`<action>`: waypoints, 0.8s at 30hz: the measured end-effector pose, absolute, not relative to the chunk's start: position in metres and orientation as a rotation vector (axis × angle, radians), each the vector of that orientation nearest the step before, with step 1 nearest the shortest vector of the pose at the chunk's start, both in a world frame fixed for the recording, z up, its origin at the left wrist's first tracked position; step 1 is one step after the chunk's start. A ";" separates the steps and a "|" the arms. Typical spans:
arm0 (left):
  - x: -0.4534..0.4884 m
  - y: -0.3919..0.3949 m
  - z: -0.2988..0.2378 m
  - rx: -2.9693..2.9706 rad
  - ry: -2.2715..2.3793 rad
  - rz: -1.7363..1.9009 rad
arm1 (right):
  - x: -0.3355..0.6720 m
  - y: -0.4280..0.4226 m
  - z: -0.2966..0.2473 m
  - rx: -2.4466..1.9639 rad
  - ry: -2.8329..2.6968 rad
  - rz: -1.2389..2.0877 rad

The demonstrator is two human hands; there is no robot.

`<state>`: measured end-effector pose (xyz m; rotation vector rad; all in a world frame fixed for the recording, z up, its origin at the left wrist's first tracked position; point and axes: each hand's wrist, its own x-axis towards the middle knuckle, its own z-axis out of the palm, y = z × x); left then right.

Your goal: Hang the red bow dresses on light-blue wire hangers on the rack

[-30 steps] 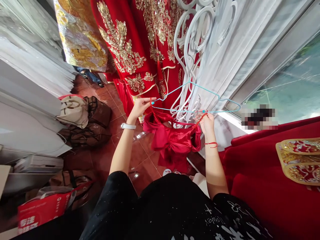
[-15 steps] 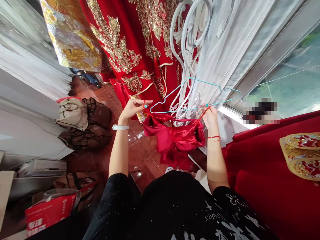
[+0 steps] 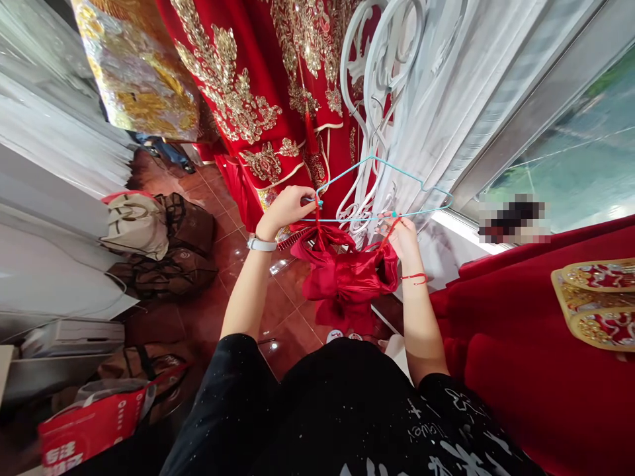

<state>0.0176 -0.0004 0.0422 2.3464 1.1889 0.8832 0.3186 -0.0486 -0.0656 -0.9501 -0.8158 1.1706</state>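
Observation:
A light-blue clothes hanger hangs by its hook in front of a white scrollwork stand. Below it dangles a deep-red satin dress with thin red straps. Closed at the hanger's left end, my left hand pinches one dress strap, which runs down from the fingertips. My right hand is closed on the other strap, just under the hanger's lower bar towards its right end. The fingertips of both hands are partly hidden by the hanger and straps.
Gold-embroidered red gowns hang ahead, beside the white scrollwork stand. At left, brown bags lie on the tiled floor below a white curtain. A red shopping bag is lower left. More red cloth fills the right side.
My left hand has moved right, bringing its strap to the hanger's left end. My right hand has shifted slightly left and down. The hanger has swung left, and the dress straps are closer together.

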 end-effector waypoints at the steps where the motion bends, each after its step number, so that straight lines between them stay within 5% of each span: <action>1: 0.019 -0.001 0.042 2.389 1.213 0.857 | 0.322 -0.051 -0.065 -1.002 -0.826 1.143; 11: 0.008 0.018 0.029 2.289 1.013 0.958 | 0.435 -0.069 -0.038 -1.259 -0.761 0.667; 24: 0.015 0.014 0.022 2.090 0.998 0.995 | 0.437 -0.009 0.050 -1.362 -1.466 0.748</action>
